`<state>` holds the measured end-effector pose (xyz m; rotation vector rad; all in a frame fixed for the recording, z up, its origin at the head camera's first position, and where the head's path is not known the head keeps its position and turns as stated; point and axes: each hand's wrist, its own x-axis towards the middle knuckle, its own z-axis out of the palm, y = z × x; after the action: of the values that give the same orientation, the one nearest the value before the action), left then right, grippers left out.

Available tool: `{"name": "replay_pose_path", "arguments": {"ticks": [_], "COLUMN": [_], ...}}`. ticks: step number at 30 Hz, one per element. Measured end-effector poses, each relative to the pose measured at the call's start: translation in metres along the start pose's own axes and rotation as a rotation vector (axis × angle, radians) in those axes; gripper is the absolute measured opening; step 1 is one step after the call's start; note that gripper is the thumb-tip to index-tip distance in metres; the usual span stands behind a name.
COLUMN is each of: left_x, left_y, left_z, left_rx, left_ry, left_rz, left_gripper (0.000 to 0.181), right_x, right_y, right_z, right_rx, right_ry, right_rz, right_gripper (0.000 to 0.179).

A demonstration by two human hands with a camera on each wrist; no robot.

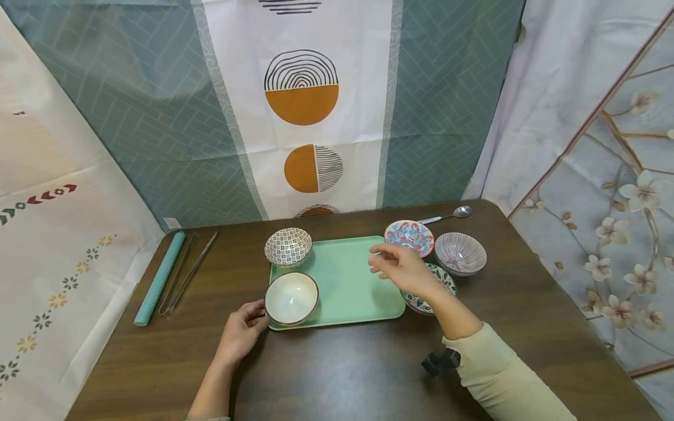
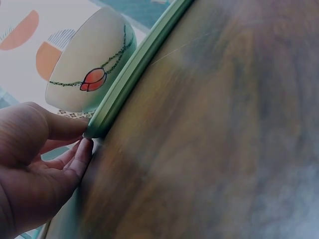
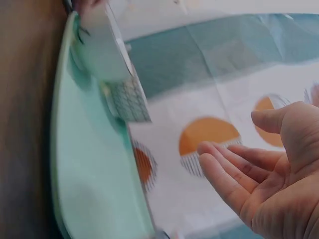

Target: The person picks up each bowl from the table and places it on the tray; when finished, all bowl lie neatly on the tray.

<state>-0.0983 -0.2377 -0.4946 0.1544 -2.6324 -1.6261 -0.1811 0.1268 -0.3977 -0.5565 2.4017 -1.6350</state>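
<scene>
My left hand (image 1: 243, 328) pinches the near-left corner of a mint-green tray (image 1: 353, 280), thumb and fingertips meeting at the rim (image 2: 102, 119) in the left wrist view. Right beside those fingers, a white bowl (image 1: 291, 298) with a dark rim stands on the tray; a red flower (image 2: 93, 79) shows on its outside. Behind it is a bowl with a small lattice pattern (image 1: 288, 247), at the tray's far-left corner. Over the tray's right side hovers my right hand (image 1: 402, 269), fingers relaxed and holding nothing; in the right wrist view the hand (image 3: 269, 174) has its palm showing.
Right of the tray are a red-and-blue bowl (image 1: 409, 237), a black-and-white patterned bowl (image 1: 439, 278) partly behind my right hand, and a purple-striped bowl (image 1: 460, 254). A spoon (image 1: 447, 215) lies behind them. At left lie metal tongs (image 1: 189, 275) and a teal roll (image 1: 160, 280).
</scene>
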Motion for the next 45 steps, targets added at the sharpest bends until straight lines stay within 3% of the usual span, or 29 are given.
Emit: {"name": "replay_pose_path", "arguments": {"ticks": [5,11,19,26,32,39,45], "left_x": [-0.001,-0.001,0.001,0.001,0.002,0.001,0.001], "left_y": [-0.002,-0.003,-0.004,-0.005,-0.005,-0.004,-0.003], "left_z": [0.000,0.000,0.002,0.000,-0.002,-0.002,-0.003], "left_rx": [0.000,0.004,-0.011,-0.007,-0.015,-0.016,-0.039], "left_ry": [-0.013,-0.015,-0.016,-0.015,-0.018,-0.015,-0.019], "left_rz": [0.001,0.002,0.015,0.010,0.014,0.010,0.000], "left_gripper": [0.041,0.041,0.040,0.040,0.040,0.040,0.040], "right_x": [-0.007,-0.015,-0.027,-0.045,-0.052,-0.055,-0.052], "right_y": [0.009,0.025,0.056,0.086,0.111,0.127,0.132], "right_z": [-0.033,-0.063,-0.105,-0.133,-0.141,-0.144,-0.146], "right_rx": [-0.051,-0.241,-0.467,-0.525,-0.549,-0.557,-0.387], "right_ry": [0.062,0.193,0.439,0.597,0.626,0.512,0.471], "right_rz": [0.030,0.050,-0.063,-0.031,0.020,0.148,0.196], "right_gripper": [0.046,0.047,0.036,0.033,0.039,0.043,0.039]}}
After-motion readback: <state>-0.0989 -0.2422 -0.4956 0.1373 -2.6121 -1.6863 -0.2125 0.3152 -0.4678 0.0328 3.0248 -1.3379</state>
